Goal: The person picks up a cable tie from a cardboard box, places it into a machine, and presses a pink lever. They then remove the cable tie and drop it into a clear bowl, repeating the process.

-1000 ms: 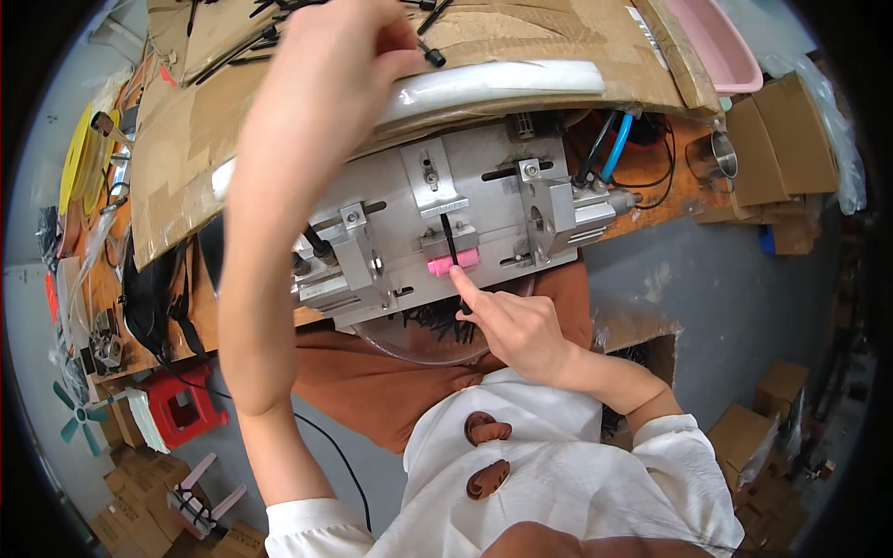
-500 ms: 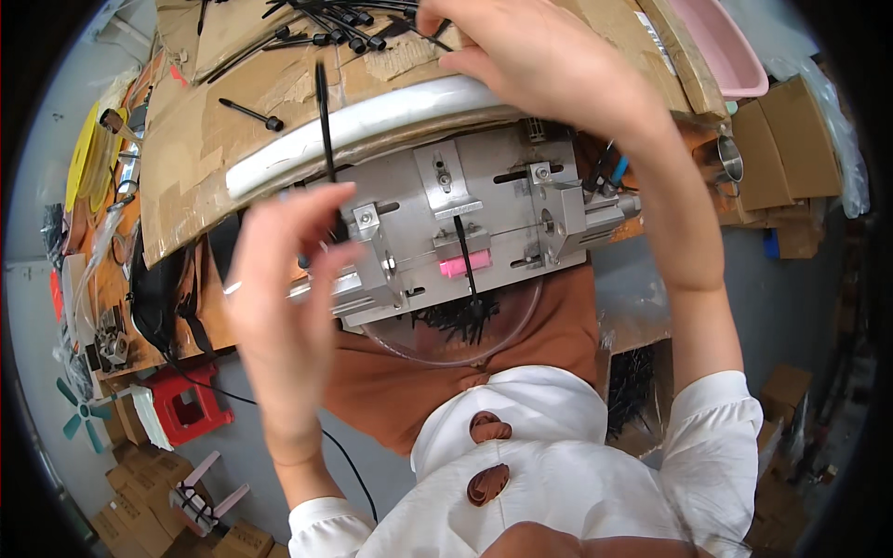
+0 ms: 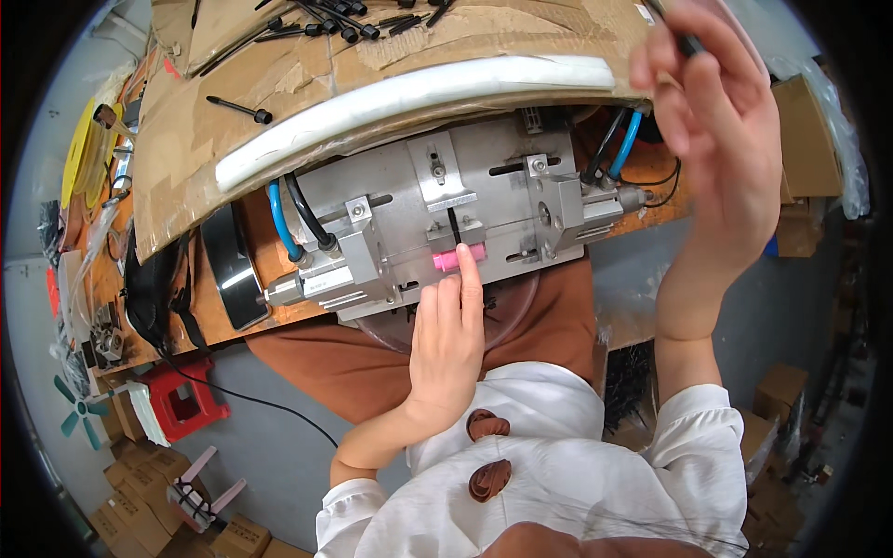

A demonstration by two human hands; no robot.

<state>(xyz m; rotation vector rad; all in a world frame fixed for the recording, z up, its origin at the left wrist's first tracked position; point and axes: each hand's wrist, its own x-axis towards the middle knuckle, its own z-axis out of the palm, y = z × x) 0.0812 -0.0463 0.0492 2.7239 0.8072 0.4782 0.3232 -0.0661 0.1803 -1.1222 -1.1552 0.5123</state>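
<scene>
My left hand [image 3: 445, 339] is at the metal fixture [image 3: 502, 200], its index finger stretched onto a thin black rod [image 3: 454, 226] over a pink block [image 3: 447, 259]. Its other fingers are curled; the thumb and the rod's near end are hidden beneath. At the upper right, my right hand [image 3: 730, 130] is raised and blurred, its fingers closed around a black rod with a thick head [image 3: 689, 44]. Several similar black rods [image 3: 326, 23] lie on the cardboard at the back, and a single rod [image 3: 239, 110] lies apart from them.
A white padded strip [image 3: 419, 98] edges the cardboard [image 3: 177, 167] behind the fixture. Blue hose [image 3: 284, 223] and black hose [image 3: 305, 216] run to its left side. A clear bowl [image 3: 381, 330] rests on my lap. To the left, a red stool [image 3: 186, 400] stands on the floor.
My left hand has moved right and down onto the fixture's rod; the rod beside it before is gone from there. My right hand has pulled away from the pile rightward with a rod.
</scene>
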